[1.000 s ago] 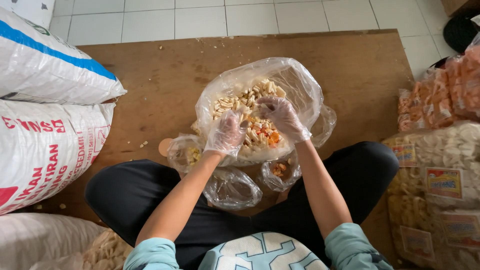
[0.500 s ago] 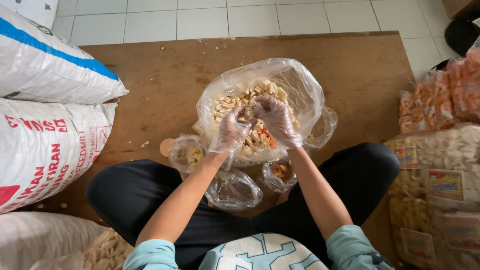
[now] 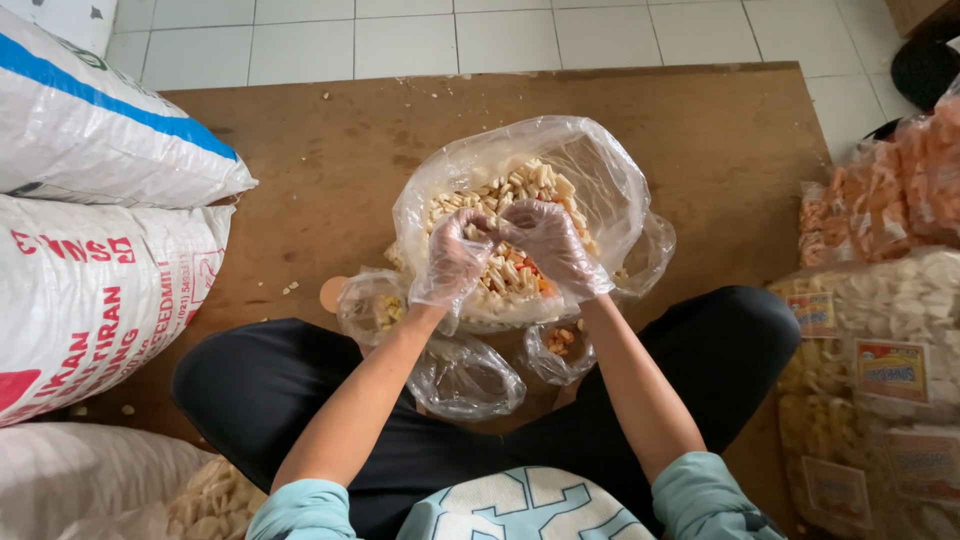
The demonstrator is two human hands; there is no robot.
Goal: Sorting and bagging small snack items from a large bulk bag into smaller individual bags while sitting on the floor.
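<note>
White floor tiles showed at the top, with a brown wooden board [image 3: 300,180] laid over them as the work surface. Person sat cross-legged at the board's near edge. Left hand [image 3: 455,262] and right hand [image 3: 552,245], both in thin clear plastic gloves, met over a large clear bag [image 3: 600,170] of pale stick-shaped crackers with some orange pieces mixed in. Fingertips of both hands were pinched together at one spot above the pile; something small seemed to be between them, but couldn't tell what, so grip contents unclear.

Progress, judging by layout: big bag looked well filled and open, mouth rolled wide. Small clear bags [image 3: 465,378] lay by the person's legs, one at left holding a few crackers, one at right with a few orange bits, the middle one looking nearly empty. So portioning looked barely started, most left.

Edges and room: two white woven sacks [image 3: 100,290] crowded the left side, one stacked on the other, close to the left knee. Packed snack bags [image 3: 880,330] were piled at right, near the right knee. Far half of the board was open, only crumbs scattered there. Small bags sat tight between legs and big bag.
</note>
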